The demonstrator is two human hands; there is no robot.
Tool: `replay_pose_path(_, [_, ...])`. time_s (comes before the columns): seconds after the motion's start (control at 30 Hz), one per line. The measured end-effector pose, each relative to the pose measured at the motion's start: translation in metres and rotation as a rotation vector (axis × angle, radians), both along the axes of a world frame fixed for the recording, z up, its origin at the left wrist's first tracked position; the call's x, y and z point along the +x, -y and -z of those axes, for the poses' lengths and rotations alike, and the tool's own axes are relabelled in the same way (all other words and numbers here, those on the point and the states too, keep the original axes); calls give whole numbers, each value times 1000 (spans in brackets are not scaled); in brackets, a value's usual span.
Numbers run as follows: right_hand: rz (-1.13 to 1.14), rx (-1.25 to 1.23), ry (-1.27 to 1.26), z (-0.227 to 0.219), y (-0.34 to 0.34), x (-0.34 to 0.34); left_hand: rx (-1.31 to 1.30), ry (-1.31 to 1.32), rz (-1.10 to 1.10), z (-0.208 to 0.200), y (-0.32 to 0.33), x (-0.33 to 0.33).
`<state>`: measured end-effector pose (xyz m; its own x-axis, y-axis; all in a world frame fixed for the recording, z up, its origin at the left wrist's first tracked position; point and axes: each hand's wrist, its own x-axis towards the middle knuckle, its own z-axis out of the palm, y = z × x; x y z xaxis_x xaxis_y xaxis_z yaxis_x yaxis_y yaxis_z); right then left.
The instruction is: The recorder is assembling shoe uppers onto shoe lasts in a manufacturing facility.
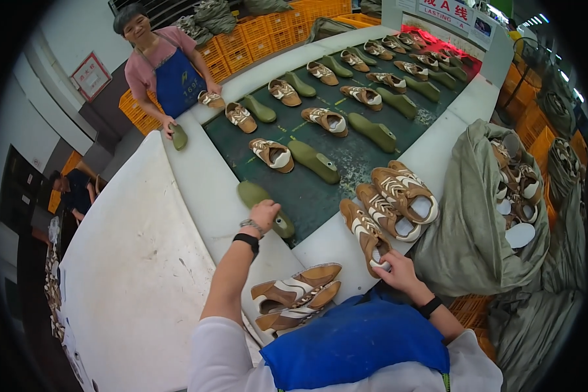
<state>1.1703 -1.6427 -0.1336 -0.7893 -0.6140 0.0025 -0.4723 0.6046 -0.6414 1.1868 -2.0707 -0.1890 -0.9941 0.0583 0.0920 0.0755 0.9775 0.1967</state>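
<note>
My left hand [264, 216] grips the near end of a green shoe last [253, 194] at the front left corner of the dark green conveyor belt [300, 202]. The fingers of my right hand [400, 273] close on the heel of a brown and white sneaker [361, 227], whose toe points away from me. Two or more similar sneakers [383, 210] stand right beside it on the white ledge. Close to my blue apron [353, 343], a pair of sneakers [299, 287] lies on its sides, soles showing. Farther up the belt, sneakers [272, 155] and green lasts [313, 162] sit in rows.
A grey-green cloth sack [464, 228] full of sneakers stands at the right. Beyond the left ledge a co-worker in a blue apron [176, 83] touches a sneaker [211, 98] and a last [179, 137]. A white board [130, 261] spans the left. Orange crates [258, 36] line the back.
</note>
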Motion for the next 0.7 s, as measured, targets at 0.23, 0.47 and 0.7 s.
replay_pose_path(0.23, [-38, 47, 0, 2, 2, 0, -38, 216, -46, 23, -36, -24])
replay_pose_path(0.47, [-96, 61, -37, 6, -5, 6, -102, 177, -154, 27, -7, -7])
replay_pose_path(0.7, [-163, 161, -57, 12, -7, 2, 255, 168, -154, -37, -68, 51])
